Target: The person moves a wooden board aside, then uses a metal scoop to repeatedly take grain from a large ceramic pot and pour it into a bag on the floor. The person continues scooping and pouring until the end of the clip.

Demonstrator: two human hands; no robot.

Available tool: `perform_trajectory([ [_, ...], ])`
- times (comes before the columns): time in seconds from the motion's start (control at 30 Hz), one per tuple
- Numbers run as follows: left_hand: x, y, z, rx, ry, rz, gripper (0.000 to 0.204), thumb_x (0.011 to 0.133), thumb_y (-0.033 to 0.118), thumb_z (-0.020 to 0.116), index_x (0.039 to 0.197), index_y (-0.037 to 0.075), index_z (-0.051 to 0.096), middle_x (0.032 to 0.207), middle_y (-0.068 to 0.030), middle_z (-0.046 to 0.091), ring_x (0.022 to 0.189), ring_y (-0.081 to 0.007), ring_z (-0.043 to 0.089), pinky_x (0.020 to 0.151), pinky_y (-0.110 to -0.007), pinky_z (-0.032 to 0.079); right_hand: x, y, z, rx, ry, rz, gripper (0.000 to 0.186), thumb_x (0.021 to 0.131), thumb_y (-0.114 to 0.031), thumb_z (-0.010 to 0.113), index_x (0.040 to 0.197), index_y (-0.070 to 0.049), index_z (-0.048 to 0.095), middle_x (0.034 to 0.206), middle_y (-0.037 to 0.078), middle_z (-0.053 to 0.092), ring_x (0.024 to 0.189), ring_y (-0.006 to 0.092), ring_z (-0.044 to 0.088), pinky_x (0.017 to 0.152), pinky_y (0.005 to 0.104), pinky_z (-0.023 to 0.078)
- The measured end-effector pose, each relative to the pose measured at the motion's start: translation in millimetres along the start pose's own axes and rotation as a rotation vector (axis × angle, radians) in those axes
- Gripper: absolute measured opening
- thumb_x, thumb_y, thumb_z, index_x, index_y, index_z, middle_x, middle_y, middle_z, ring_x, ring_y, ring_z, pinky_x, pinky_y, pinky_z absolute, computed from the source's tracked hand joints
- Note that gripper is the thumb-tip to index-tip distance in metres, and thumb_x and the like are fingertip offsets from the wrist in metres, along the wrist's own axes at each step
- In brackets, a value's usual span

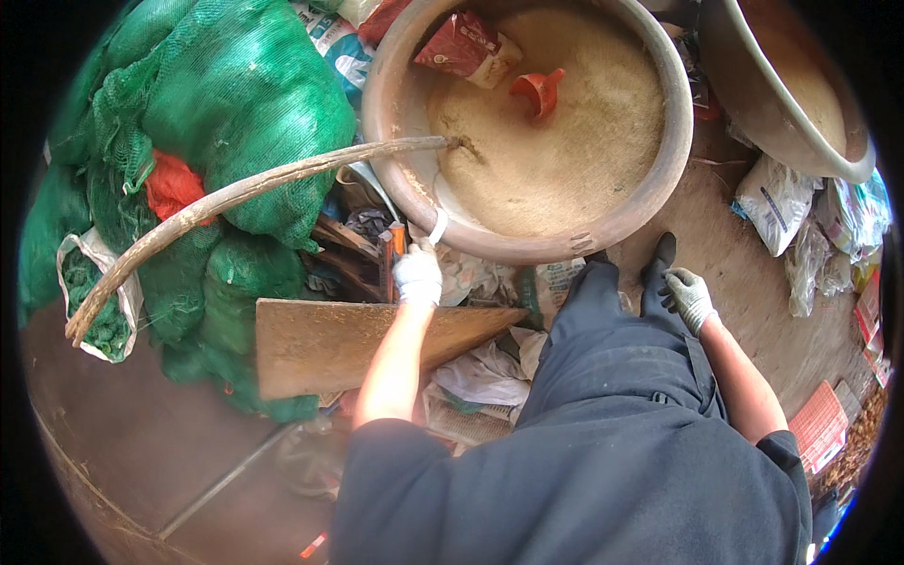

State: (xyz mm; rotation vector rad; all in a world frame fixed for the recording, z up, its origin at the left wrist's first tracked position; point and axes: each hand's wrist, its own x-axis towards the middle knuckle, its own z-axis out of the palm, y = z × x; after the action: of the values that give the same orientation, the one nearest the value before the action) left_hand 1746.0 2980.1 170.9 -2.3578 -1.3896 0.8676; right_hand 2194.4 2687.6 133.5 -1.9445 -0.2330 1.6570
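My left hand (419,273), in a pale work glove, is closed around a white curved strip (440,226) at the near-left rim of a big clay basin (673,104). The strip's lower part is hidden in my fingers. Tan grain-like material (556,169) fills much of the basin, with a red plastic scoop (537,92) and a torn red packet (459,45) on it. A long curved wooden stick (254,184) reaches over the rim, its tip at the material. My right hand (690,299), also gloved, hangs beside my leg, fingers loosely bent and apart, holding nothing visible.
Bulging green mesh sacks (245,104) crowd the left side. A wooden board (311,348) leans below my left hand, near an orange tool-like object (397,240). Another large basin (800,122) stands at the far right, above clear plastic bags (777,202).
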Motion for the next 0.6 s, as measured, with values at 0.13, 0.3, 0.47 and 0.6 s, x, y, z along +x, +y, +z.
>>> perform_trajectory([
  [0.13,-30.0,45.9,-11.3,-0.219,-0.172,0.067,0.019,0.097,0.021,0.051,0.104,0.006,0.059,0.086,-0.0123,0.064,0.068,-0.0235,0.068,0.055,-0.041,0.054,1.9,9.0,8.0,0.039,0.0,0.005,0.028,0.1,-0.026,0.055,0.118,-0.005,0.063,0.083,0.008,0.068,0.057,0.0136,0.058,0.05,0.0282,0.046],
  [0.3,-73.7,113.0,-100.9,-1.399,-0.382,0.251,0.023,0.1,0.024,0.057,0.115,0.008,0.062,0.077,-0.0047,0.063,0.055,-0.0145,0.056,0.048,-0.031,0.046,4.0,19.4,3.9,0.045,0.02,0.032,0.028,0.1,-0.026,0.055,0.117,-0.005,0.063,0.082,0.009,0.068,0.057,0.0139,0.058,0.05,0.0291,0.046],
  [0.47,-69.9,108.5,-53.7,-2.733,-1.229,-0.484,0.034,0.099,0.032,0.059,0.123,0.009,0.056,0.073,0.0043,0.053,0.047,-0.0058,0.037,0.04,-0.022,0.029,2.5,27.6,-10.3,0.004,0.048,0.013,0.028,0.099,-0.026,0.055,0.116,-0.005,0.064,0.082,0.009,0.068,0.057,0.0142,0.058,0.051,0.0293,0.047],
  [0.6,-41.3,42.1,27.1,-2.58,-1.226,-0.655,0.032,0.093,0.031,0.064,0.118,0.012,0.055,0.068,0.0085,0.046,0.045,-0.0056,0.034,0.038,-0.023,0.025,-3.1,19.9,-16.7,0.074,0.065,0.048,0.027,0.098,-0.023,0.056,0.114,-0.003,0.065,0.08,0.01,0.068,0.055,0.0158,0.058,0.05,0.0304,0.047],
])
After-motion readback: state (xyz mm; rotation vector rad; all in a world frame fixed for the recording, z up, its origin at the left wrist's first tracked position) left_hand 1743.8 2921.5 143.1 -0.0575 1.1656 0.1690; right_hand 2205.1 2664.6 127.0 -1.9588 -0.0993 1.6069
